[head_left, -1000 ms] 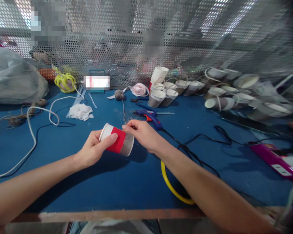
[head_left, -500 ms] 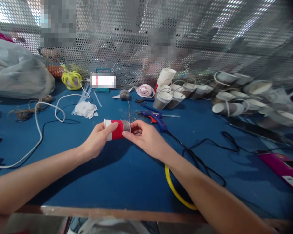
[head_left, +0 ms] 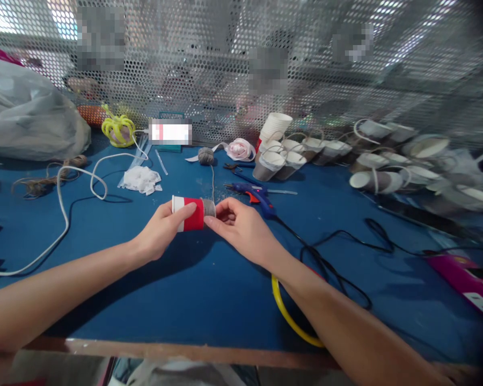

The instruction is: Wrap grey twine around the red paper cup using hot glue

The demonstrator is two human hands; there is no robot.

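A red and white paper cup (head_left: 194,215) lies sideways above the table, with grey yarn (head_left: 210,207) wound around its right end. My left hand (head_left: 165,228) is closed around the cup's white rim end, thumb along the red part. At the wound end, my right hand (head_left: 237,225) has its thumb and curled fingers pinched against the cup's edge. A strand runs from there back to a small ball of grey yarn (head_left: 205,156). Behind my right hand lies a blue glue gun (head_left: 253,194) with a red trigger.
Several yarn-covered cups with handles (head_left: 269,165) stand at the back right beside a stack of white cups (head_left: 276,126). Pliers (head_left: 234,167), a pink ribbon roll (head_left: 240,149) and a bag of white pieces (head_left: 141,180) lie behind my hands. White and black cables cross the blue table (head_left: 177,300).
Both hands hold nearly the same position on the cup. The view has shifted very slightly, and the right fingertips have moved a little at the yarn-wound end.
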